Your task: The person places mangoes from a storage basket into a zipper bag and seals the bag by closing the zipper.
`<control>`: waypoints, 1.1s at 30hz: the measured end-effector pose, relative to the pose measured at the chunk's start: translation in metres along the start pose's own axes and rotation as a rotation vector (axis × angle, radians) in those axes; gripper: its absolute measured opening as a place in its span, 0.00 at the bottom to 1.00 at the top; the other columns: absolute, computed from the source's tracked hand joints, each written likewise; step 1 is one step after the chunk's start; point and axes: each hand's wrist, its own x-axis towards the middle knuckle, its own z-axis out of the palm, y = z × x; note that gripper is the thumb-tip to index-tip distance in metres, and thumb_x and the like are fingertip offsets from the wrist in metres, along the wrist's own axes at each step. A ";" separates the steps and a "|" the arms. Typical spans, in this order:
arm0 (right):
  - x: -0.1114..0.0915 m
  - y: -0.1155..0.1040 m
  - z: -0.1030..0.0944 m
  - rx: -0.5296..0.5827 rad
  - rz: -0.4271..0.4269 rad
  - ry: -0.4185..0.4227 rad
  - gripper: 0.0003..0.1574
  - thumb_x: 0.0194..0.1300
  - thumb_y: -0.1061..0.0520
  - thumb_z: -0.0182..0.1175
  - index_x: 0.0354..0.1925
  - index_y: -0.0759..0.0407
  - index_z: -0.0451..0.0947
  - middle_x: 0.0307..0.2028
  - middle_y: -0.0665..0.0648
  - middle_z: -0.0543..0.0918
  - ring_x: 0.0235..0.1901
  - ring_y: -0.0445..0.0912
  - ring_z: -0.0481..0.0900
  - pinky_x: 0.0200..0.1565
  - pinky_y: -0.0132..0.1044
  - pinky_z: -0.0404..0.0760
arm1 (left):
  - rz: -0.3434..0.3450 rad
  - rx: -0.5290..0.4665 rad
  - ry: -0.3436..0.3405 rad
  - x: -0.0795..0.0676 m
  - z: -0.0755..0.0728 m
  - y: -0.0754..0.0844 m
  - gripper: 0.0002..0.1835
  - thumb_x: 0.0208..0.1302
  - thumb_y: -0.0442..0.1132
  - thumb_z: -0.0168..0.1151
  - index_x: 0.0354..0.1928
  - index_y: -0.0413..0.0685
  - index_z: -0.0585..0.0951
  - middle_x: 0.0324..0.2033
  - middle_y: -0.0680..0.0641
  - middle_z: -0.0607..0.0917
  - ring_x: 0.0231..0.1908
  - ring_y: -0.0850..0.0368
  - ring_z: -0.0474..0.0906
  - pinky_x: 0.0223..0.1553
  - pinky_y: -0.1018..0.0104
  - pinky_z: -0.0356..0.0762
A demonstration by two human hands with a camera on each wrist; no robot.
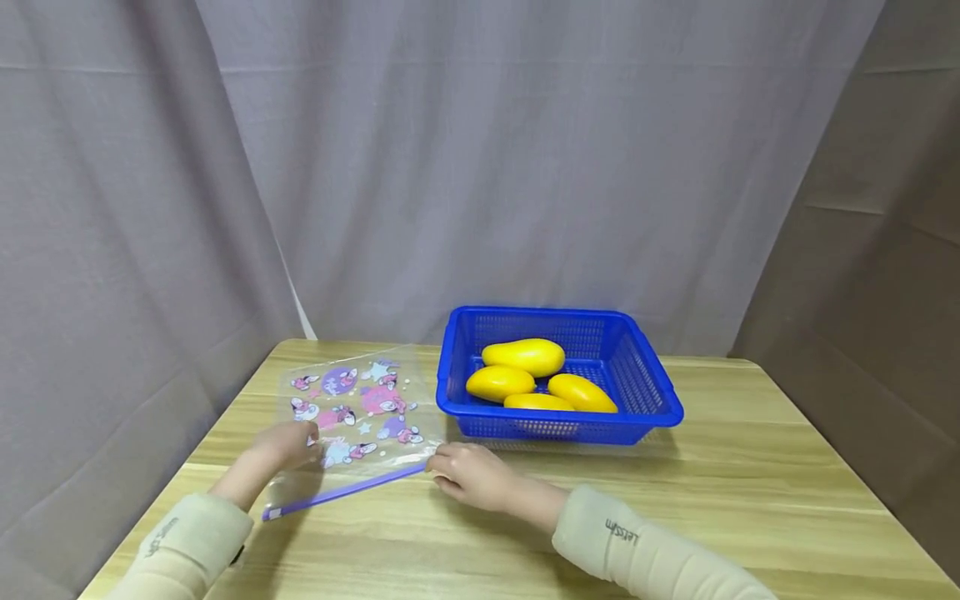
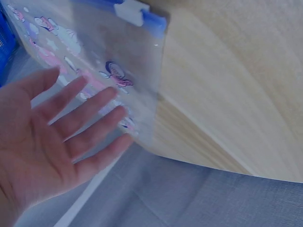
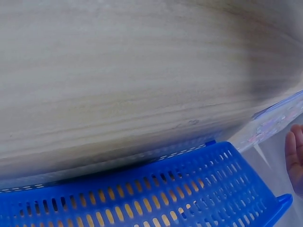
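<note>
A clear zip bag (image 1: 352, 417) with pink and purple cartoon prints lies on the table, its purple zip strip (image 1: 352, 492) toward me. A white slider (image 2: 129, 12) sits at the strip's left end. My left hand (image 1: 283, 446) is over the bag's left side; in the left wrist view its fingers (image 2: 97, 111) are spread and relaxed, holding nothing. By the strip's right end is my right hand (image 1: 476, 477), fingertips right at the bag's corner, fingers loosely bent. Only part of a hand (image 3: 297, 158) shows at the right wrist view's edge, fingers extended.
A blue plastic basket (image 1: 558, 423) stands right of the bag, beyond my right hand. Several yellow mangoes (image 1: 525, 357) lie in it. Grey curtains (image 1: 480, 167) hang behind the wooden table (image 1: 750, 483) and along its sides.
</note>
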 end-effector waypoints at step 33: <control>0.014 0.002 0.015 -0.102 0.060 -0.244 0.23 0.67 0.53 0.55 0.60 0.51 0.71 0.53 0.49 0.81 0.50 0.43 0.80 0.52 0.31 0.80 | 0.438 -0.105 0.204 -0.017 0.040 -0.001 0.08 0.49 0.39 0.71 0.31 0.53 0.80 0.23 0.60 0.78 0.24 0.71 0.70 0.25 0.75 0.72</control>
